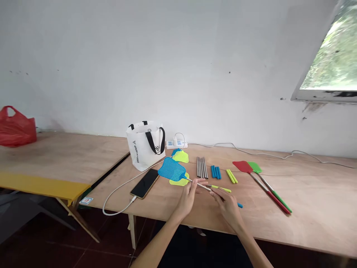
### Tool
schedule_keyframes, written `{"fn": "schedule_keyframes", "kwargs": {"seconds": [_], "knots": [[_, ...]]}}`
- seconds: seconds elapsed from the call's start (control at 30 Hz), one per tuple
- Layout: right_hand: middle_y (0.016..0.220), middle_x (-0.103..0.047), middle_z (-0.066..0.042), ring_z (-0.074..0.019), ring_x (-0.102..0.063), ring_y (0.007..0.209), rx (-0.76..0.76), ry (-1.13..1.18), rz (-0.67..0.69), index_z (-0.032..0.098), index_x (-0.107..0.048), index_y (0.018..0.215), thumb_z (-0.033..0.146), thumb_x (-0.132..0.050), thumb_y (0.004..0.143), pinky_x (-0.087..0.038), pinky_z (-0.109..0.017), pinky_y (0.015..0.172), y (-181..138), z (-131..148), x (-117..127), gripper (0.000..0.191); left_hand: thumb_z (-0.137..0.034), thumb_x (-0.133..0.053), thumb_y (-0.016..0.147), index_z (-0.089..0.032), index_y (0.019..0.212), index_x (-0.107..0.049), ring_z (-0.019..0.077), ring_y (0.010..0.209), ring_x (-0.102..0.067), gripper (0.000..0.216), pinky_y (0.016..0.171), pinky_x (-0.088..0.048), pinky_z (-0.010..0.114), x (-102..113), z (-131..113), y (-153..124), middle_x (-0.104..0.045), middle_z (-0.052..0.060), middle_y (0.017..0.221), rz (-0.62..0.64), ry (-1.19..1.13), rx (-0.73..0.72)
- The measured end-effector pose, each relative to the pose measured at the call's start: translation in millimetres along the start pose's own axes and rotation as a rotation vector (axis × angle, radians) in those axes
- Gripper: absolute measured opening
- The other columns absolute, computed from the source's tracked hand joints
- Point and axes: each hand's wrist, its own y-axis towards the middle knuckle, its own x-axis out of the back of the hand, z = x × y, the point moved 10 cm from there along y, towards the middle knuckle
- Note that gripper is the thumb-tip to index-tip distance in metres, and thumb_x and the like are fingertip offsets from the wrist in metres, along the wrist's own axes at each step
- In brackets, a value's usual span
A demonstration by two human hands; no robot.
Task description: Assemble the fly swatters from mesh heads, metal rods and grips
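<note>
A blue fly swatter point(172, 169) with a perforated head and a metal rod is held between my two hands, its head pointing left. My left hand point(187, 198) is closed around the rod just below the head. Farther down, my right hand point(228, 207) wraps the lower part, and a blue handle end point(240, 205) shows beyond its fingers. Behind my hands lies a yellow-green swatter handle point(221, 188). A yellow-green swatter head point(178, 182) rests partly under the blue one. Another yellow-green head point(181, 156) lies on a blue piece farther back.
Metal tubes point(202, 167), blue grips point(215, 172) and yellow-green grips point(231, 176) lie in groups behind my hands. Red point(242, 166) and green point(255, 167) swatters are at right. A phone point(145, 184) on a white cable, a white bag point(145, 149) and a power strip point(176, 144) stand left.
</note>
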Motion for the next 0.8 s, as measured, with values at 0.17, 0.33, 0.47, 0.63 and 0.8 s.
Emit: {"fn": "schedule_keyframes", "kwargs": {"seconds": [0.17, 0.33, 0.47, 0.63, 0.8], "knots": [[0.108, -0.078, -0.007, -0.0251, -0.074, 0.096, 0.038, -0.121, 0.029, 0.028, -0.077, 0.105, 0.047, -0.047, 0.1, -0.057, -0.031, 0.076, -4.7, 6.3, 0.0, 0.036, -0.061, -0.04, 0.101, -0.02, 0.128, -0.07, 0.0295, 0.117, -0.064, 0.058, 0.093, -0.054, 0.04, -20.2, 15.0, -10.9, -0.072, 0.01, 0.122, 0.097, 0.025, 0.043], [0.101, -0.079, -0.006, -0.0237, -0.075, 0.086, 0.063, -0.195, 0.065, 0.029, -0.076, 0.108, 0.036, -0.039, 0.102, -0.055, -0.028, 0.065, -9.2, 14.4, -13.5, 0.037, -0.067, -0.042, 0.097, -0.018, 0.13, -0.068, 0.0282, 0.103, -0.069, 0.064, 0.086, -0.054, 0.038, -29.5, 43.7, -10.3, -0.075, 0.01, 0.108, 0.089, -0.045, 0.12], [0.109, -0.078, -0.005, -0.023, -0.075, 0.089, 0.085, -0.239, 0.101, 0.031, -0.07, 0.122, 0.033, -0.038, 0.103, -0.055, -0.028, 0.068, -9.8, 13.9, -23.7, 0.037, -0.07, -0.044, 0.095, -0.016, 0.122, -0.07, 0.0279, 0.095, -0.07, 0.066, 0.082, -0.055, 0.039, -21.8, 64.8, -6.5, -0.074, 0.011, 0.101, 0.028, -0.085, 0.168], [0.117, -0.076, -0.005, -0.0217, -0.075, 0.092, 0.095, -0.274, 0.148, 0.03, -0.065, 0.129, 0.037, -0.036, 0.105, -0.052, -0.027, 0.066, -12.8, 13.9, -29.0, 0.038, -0.067, -0.046, 0.096, -0.015, 0.109, -0.071, 0.0278, 0.099, -0.068, 0.059, 0.088, -0.052, 0.039, -13.4, 75.5, -8.0, -0.073, 0.011, 0.1, -0.018, -0.034, 0.174], [0.114, -0.076, -0.005, -0.021, -0.075, 0.087, 0.104, -0.319, 0.151, 0.028, -0.065, 0.127, 0.036, -0.036, 0.105, -0.049, -0.026, 0.063, -13.7, 15.0, -30.5, 0.037, -0.064, -0.047, 0.097, -0.016, 0.11, -0.069, 0.028, 0.105, -0.066, 0.054, 0.094, -0.05, 0.039, -12.6, 71.0, -8.2, -0.072, 0.011, 0.106, -0.006, -0.007, 0.157]]}}
